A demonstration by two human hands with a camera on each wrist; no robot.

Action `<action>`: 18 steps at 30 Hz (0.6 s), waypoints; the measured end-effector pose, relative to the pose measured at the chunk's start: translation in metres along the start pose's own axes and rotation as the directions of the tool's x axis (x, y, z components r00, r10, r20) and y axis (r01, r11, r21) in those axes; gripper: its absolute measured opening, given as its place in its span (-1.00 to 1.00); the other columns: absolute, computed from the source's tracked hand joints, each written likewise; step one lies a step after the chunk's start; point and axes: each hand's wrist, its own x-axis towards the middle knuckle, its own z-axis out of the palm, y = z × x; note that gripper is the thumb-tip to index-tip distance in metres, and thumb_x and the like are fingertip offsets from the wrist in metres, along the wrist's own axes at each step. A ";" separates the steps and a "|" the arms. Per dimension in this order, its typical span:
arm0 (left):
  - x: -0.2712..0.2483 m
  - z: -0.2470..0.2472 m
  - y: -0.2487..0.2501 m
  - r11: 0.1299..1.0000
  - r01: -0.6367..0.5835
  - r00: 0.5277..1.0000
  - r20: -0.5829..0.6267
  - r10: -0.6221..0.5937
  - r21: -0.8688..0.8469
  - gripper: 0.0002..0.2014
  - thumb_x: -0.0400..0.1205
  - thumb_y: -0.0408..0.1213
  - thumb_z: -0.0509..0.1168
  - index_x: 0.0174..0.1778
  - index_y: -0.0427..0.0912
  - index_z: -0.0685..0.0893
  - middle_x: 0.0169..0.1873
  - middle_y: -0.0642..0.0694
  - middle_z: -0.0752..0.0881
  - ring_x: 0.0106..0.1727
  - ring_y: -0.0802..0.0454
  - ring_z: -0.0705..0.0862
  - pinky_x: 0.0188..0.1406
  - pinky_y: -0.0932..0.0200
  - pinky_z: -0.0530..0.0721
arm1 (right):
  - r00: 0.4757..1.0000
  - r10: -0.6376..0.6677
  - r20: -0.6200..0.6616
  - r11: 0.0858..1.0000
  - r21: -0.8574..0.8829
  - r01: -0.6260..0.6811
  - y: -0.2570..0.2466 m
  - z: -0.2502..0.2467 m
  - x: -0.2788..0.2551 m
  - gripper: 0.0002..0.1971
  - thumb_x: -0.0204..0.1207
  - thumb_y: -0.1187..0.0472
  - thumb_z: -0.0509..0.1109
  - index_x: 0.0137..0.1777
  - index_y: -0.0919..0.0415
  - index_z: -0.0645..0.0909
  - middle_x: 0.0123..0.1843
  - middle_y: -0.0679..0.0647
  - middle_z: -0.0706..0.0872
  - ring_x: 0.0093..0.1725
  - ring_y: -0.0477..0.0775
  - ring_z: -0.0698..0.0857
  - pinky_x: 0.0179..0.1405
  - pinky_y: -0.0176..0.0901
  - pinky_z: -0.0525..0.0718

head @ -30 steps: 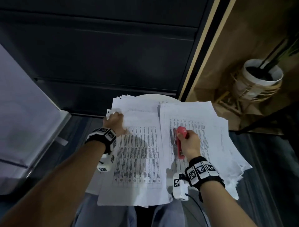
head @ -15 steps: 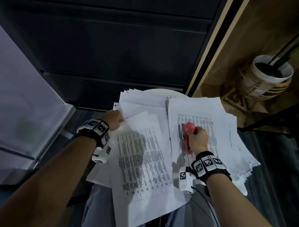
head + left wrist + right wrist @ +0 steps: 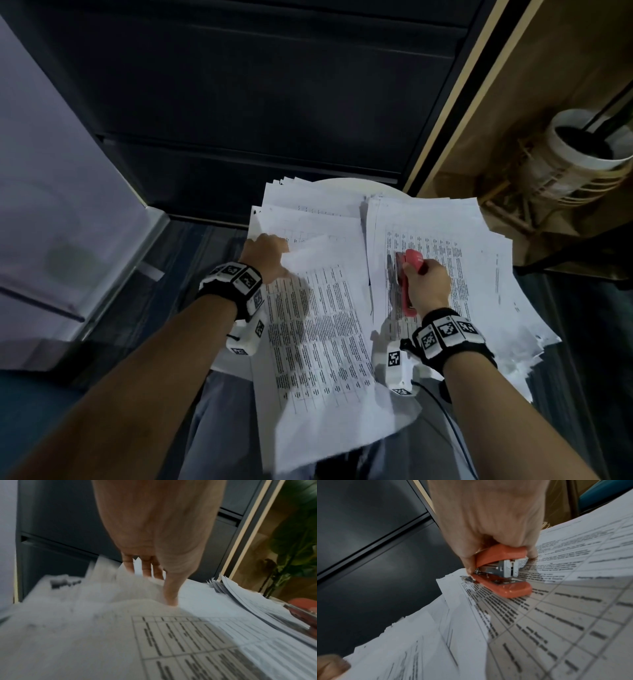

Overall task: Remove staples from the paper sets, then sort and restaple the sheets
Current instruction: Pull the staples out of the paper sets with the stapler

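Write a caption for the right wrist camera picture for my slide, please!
A right hand grips an orange stapler over a stack of printed table sheets.

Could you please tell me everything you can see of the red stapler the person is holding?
The stapler is small, with a red-orange, plastic-looking top cover and base and a silvery metal magazine between them. Its mouth stands slightly open, with no sheet between the arms. The right hand grips it from above, fingers curled over the cover. Its base rests on the printed table sheet topping the right-hand paper stack, nose pointing away from the person, near that stack's left edge.
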 end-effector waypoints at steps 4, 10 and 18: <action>-0.002 -0.009 -0.001 0.939 -0.151 0.986 -0.113 0.122 -0.308 -0.87 0.40 -0.42 0.53 -0.27 -0.28 0.69 0.18 -0.12 0.64 0.13 0.04 0.57 0.21 0.28 0.53 | 1.000 0.010 0.001 1.000 0.010 -0.010 -0.001 0.000 -0.001 -0.83 0.57 0.07 0.41 -0.14 0.11 0.52 -0.25 0.05 0.66 -0.07 0.31 0.73 0.29 0.38 0.55; -0.004 -0.067 -0.002 0.814 -0.017 0.978 0.160 0.135 -0.580 -0.82 0.46 -0.43 0.51 -0.33 -0.17 0.62 -0.58 0.29 0.66 -0.43 0.48 0.59 -0.16 0.33 0.51 | 0.999 0.035 0.003 0.996 0.077 -0.036 -0.004 -0.005 -0.002 -0.83 0.56 0.12 0.44 -0.06 0.24 0.64 -0.16 0.17 0.74 -0.06 0.30 0.74 0.19 0.29 0.66; 0.010 -0.025 0.018 0.848 -0.004 0.994 0.089 0.060 -0.531 -0.69 0.44 -0.46 0.50 0.09 -0.42 0.72 0.01 -0.21 0.73 0.07 -0.06 0.67 0.13 0.14 0.61 | 0.996 0.053 0.068 0.983 0.172 -0.064 -0.008 -0.013 -0.006 -0.87 0.56 0.15 0.45 -0.06 0.21 0.66 -0.06 0.23 0.77 -0.06 0.29 0.77 0.07 0.26 0.75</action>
